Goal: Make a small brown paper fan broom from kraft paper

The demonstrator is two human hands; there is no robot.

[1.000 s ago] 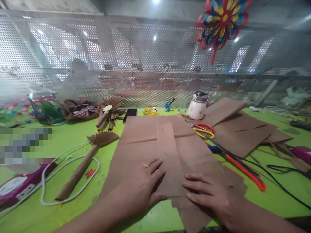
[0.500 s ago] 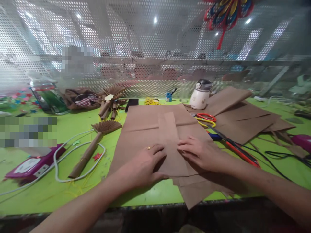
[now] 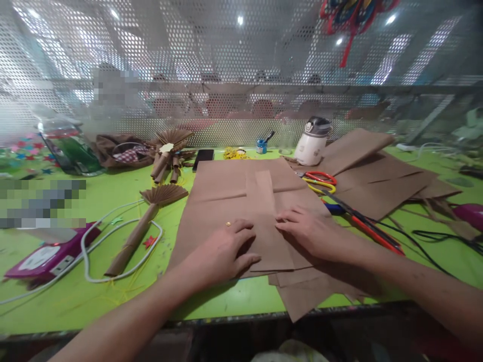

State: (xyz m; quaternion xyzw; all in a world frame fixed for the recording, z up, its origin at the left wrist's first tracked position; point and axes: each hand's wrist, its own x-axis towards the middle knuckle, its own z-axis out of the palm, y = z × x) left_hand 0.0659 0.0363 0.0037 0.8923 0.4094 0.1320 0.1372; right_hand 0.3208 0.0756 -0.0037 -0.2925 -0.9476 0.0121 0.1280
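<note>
Paper (image 3: pixel 219 178) (brown, creased) lies beneath left hand (image 3: pixel 226 249) and right hand (image 3: pixel 311 231).

My view cuts off the top of the hanging red decoration (image 3: pixel 352 25) and part of the purple object (image 3: pixel 470 215) toward the right edge of the tabletop (image 3: pixel 226 304). Toward its left edge, I can't see past a pixelated patch (image 3: pixel 43 202). The left hand (image 3: pixel 226 246) and right hand (image 3: pixel 307 232) cover some brown paper (image 3: pixel 217 183). Shapes (image 3: pixel 262 107) behind the perforated panel (image 3: pixel 226 53) are blurred.
</note>
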